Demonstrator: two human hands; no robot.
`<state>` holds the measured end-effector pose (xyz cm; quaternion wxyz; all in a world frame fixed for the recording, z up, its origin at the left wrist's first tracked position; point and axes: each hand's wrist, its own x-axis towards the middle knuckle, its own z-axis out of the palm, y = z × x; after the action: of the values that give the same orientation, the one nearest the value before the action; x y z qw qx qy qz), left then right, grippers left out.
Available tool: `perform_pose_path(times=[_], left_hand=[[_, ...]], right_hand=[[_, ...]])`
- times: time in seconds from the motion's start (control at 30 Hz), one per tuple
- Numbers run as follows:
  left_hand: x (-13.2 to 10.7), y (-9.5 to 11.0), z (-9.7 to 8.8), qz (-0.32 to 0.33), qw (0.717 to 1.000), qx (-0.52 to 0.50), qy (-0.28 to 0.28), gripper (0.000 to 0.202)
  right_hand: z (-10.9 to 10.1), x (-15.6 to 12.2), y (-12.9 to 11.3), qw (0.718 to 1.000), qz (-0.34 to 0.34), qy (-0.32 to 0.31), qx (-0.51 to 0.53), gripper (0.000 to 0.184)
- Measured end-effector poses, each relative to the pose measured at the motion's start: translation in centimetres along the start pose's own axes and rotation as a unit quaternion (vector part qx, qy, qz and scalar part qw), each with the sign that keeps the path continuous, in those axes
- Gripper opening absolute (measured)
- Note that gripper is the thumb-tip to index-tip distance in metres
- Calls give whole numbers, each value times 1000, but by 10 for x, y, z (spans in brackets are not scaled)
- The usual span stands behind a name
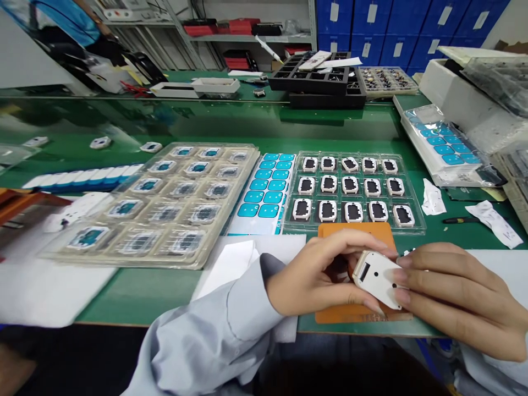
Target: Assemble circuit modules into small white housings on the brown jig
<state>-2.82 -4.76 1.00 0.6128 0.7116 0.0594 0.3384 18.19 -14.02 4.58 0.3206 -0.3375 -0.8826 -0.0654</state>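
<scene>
Between my two hands is a small white device housing (377, 278) with a dark rectangular slot and several small black holes. My left hand (325, 272) curls round its left end, thumb below and fingers above. The fingers of my right hand (457, 289) press on its right side and cover that part. Under the hands lies an orange mat (357, 229). Just behind it sits a clear tray (414, 212) with rows of white watch-like frames (378, 210) with dark centres. Whether anything small is pinched under the right fingertips is hidden.
Stacked clear trays (214, 231) with blue-filmed parts stand left. Beside them is a sheet of blue stickers (264, 192). Crumpled white wrappers (493, 223) and a black pen-like tool (460, 220) lie right. Black compartment trays (313, 82) stand behind. A person (70, 27) is at far left.
</scene>
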Motion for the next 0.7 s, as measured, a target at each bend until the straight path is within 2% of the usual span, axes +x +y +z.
perform_pose_path(times=[0.23, 0.37, 0.53, 0.7], left_hand=[[0, -6, 1, 75, 997, 6, 9, 44], [1, -8, 0, 78, 997, 21, 17, 42], [1, -7, 1, 98, 995, -4, 13, 50], [0, -7, 2, 86, 996, 9, 19, 45]], right_hand=[[0, -3, 1, 1000, -14, -17, 5, 22], [-1, -2, 0, 999, -5, -31, 10, 22], [-2, 1, 1, 1000, -17, -15, 12, 21], [-4, 0, 3, 998, -22, -53, 5, 26]])
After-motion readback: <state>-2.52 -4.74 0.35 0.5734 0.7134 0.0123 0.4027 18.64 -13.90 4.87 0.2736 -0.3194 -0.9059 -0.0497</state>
